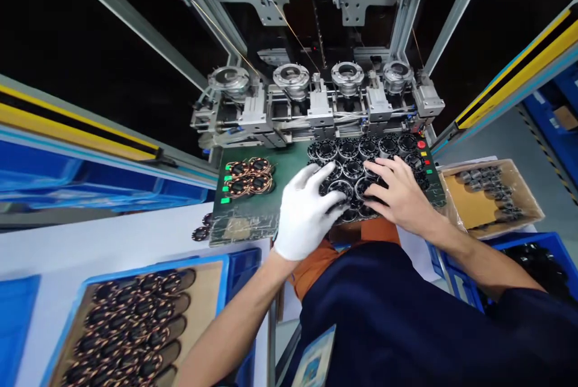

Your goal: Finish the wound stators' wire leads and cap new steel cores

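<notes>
My left hand [303, 213], in a white glove, lies over the left part of a tight group of black-and-silver ring-shaped stator cores [348, 149]. Its fingers are spread and curve down onto the cores' rims. Bare, my right hand [397, 195] rests over the right part of the same group, its fingers apart and touching the cores. Some cores are hidden beneath both palms. The group sits on a green work surface [291, 164]. To its left on that surface stand several copper-wound stators [249, 176].
Winding machine heads [291, 77] line the back edge, with thin wires above. Coloured buttons [421, 145] sit at the right. A cardboard box [474, 197] of cores and a blue bin stand right. Lower left is a tray [208, 291] of wound stators. Yellow-striped posts [76, 119] flank me.
</notes>
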`<act>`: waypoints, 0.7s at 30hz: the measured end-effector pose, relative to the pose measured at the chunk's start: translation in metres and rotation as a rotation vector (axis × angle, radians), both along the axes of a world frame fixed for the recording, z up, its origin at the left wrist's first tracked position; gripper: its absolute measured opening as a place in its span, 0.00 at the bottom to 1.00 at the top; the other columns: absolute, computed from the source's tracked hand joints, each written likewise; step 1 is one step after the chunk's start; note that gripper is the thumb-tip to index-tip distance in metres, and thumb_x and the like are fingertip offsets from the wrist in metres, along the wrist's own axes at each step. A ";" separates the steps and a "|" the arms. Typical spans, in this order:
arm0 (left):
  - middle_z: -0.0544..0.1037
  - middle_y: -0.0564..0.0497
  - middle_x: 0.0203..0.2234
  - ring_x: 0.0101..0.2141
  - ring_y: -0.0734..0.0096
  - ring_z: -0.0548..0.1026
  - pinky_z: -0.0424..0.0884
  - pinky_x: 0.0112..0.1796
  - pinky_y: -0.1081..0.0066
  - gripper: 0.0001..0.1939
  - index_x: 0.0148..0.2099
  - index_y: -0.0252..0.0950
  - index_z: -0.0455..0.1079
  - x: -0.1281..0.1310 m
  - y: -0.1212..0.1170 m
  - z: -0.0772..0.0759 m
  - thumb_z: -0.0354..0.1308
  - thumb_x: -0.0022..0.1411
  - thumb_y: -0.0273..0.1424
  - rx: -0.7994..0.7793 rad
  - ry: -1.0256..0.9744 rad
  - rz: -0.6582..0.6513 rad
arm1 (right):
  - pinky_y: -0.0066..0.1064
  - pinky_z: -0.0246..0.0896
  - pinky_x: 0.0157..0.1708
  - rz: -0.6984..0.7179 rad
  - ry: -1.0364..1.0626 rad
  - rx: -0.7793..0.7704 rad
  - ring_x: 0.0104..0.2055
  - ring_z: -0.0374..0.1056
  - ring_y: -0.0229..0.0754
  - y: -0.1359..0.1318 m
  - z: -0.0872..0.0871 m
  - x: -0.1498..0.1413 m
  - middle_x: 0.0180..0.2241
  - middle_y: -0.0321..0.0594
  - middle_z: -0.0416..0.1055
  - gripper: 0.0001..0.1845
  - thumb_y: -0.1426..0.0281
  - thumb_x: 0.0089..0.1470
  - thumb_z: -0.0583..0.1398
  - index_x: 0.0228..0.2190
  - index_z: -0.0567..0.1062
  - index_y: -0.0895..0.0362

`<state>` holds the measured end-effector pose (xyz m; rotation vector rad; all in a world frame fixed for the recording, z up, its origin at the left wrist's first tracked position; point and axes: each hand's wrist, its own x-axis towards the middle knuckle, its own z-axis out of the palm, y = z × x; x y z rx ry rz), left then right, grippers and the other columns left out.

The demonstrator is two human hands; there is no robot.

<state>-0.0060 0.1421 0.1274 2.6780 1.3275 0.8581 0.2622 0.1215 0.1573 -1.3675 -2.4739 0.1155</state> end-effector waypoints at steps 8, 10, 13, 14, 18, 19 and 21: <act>0.84 0.51 0.58 0.57 0.51 0.84 0.82 0.63 0.48 0.41 0.67 0.47 0.71 -0.063 0.064 0.083 0.77 0.53 0.42 -0.088 -0.480 0.327 | 0.55 0.82 0.54 0.100 0.400 0.044 0.54 0.80 0.57 0.088 0.100 -0.010 0.59 0.45 0.82 0.29 0.58 0.60 0.75 0.60 0.81 0.49; 0.87 0.49 0.57 0.58 0.47 0.84 0.79 0.68 0.45 0.37 0.64 0.42 0.79 -0.082 0.106 0.096 0.77 0.51 0.43 -0.116 -0.399 0.374 | 0.55 0.79 0.55 0.065 0.312 -0.002 0.51 0.79 0.58 0.135 0.105 -0.027 0.56 0.46 0.83 0.29 0.57 0.57 0.76 0.58 0.82 0.48; 0.89 0.50 0.57 0.59 0.48 0.85 0.76 0.71 0.45 0.36 0.62 0.42 0.84 -0.100 0.162 0.099 0.77 0.52 0.47 -0.159 -0.263 0.462 | 0.52 0.78 0.58 -0.012 0.190 -0.055 0.50 0.79 0.56 0.196 0.095 -0.051 0.54 0.43 0.84 0.31 0.52 0.58 0.75 0.60 0.81 0.46; 0.89 0.52 0.58 0.59 0.51 0.85 0.75 0.72 0.46 0.37 0.63 0.42 0.84 -0.103 0.176 0.094 0.76 0.53 0.48 -0.170 -0.229 0.485 | 0.51 0.78 0.58 -0.032 0.142 -0.079 0.51 0.80 0.56 0.211 0.089 -0.057 0.55 0.42 0.84 0.32 0.51 0.60 0.73 0.61 0.80 0.45; 0.87 0.52 0.62 0.63 0.55 0.82 0.73 0.72 0.47 0.42 0.65 0.36 0.81 -0.105 0.207 0.064 0.71 0.53 0.54 -0.317 -0.136 0.590 | 0.49 0.77 0.59 -0.085 -0.026 -0.175 0.55 0.80 0.59 0.240 0.062 -0.071 0.50 0.47 0.85 0.33 0.54 0.61 0.72 0.62 0.79 0.54; 0.87 0.50 0.63 0.65 0.53 0.81 0.72 0.72 0.46 0.45 0.65 0.35 0.80 -0.105 0.210 0.058 0.70 0.52 0.56 -0.351 -0.122 0.600 | 0.49 0.76 0.59 -0.083 -0.040 -0.187 0.54 0.80 0.60 0.241 0.058 -0.073 0.48 0.48 0.85 0.33 0.55 0.61 0.72 0.63 0.79 0.56; 0.85 0.49 0.65 0.67 0.51 0.80 0.70 0.73 0.46 0.48 0.67 0.34 0.79 -0.106 0.212 0.049 0.68 0.53 0.59 -0.369 -0.118 0.587 | 0.49 0.75 0.59 -0.078 -0.043 -0.199 0.53 0.81 0.59 0.240 0.054 -0.075 0.46 0.47 0.84 0.35 0.54 0.63 0.71 0.64 0.77 0.57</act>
